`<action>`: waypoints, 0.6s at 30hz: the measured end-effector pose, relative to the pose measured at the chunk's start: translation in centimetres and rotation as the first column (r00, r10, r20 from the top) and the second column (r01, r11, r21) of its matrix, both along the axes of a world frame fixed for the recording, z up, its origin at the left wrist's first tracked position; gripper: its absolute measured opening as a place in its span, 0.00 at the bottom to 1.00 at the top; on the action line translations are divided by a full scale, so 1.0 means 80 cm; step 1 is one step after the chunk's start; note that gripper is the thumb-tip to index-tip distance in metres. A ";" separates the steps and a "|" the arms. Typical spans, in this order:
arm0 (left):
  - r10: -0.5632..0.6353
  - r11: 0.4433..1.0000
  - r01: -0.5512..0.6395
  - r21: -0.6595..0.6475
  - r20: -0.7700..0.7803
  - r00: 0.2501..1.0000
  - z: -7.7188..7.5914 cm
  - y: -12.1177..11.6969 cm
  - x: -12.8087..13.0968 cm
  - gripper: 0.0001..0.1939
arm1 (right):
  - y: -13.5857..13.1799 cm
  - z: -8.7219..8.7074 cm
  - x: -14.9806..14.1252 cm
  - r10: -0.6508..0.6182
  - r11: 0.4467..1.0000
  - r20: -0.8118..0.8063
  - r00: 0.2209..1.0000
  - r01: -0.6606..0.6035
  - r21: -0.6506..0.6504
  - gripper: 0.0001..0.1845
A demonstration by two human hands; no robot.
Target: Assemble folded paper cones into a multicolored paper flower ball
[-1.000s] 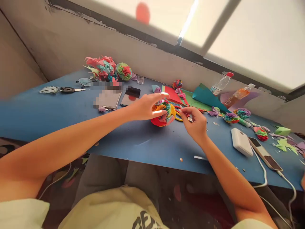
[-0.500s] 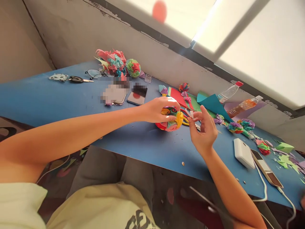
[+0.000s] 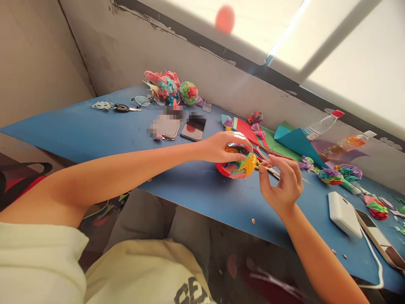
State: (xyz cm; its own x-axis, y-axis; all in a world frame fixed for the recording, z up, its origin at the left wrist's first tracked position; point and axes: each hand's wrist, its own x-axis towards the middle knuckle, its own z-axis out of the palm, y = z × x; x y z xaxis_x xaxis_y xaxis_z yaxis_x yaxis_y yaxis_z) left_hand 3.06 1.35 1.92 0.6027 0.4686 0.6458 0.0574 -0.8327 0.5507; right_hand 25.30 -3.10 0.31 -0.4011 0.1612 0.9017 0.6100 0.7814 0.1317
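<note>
Head view: left hand curved over and gripping the paper ball at the tabletop. Right hand half-curled, thumb near fingertips — contents cannot be determined. Scissors lie beside the ball, partly covered by the right hand; colored sheets lie behind. Ball: round, pleated — yellow, red, pink, green.

There are two hands, two bottles, one key and one power bank.
</note>
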 end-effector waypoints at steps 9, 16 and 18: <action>-0.052 0.996 0.054 -0.075 0.024 0.998 0.007 -0.003 0.001 0.10 | -0.001 -0.012 -0.001 0.166 0.986 0.001 0.986 -0.166 -0.004 0.42; -0.010 1.000 0.012 -0.027 0.065 0.998 -0.001 0.004 0.003 0.11 | -0.012 -0.005 -0.005 -0.022 0.990 0.021 1.000 0.019 0.137 0.23; -0.005 0.999 0.007 -0.036 0.065 0.998 -0.002 0.005 0.003 0.11 | -0.015 -0.002 -0.009 -0.026 0.991 0.054 0.998 0.019 0.129 0.21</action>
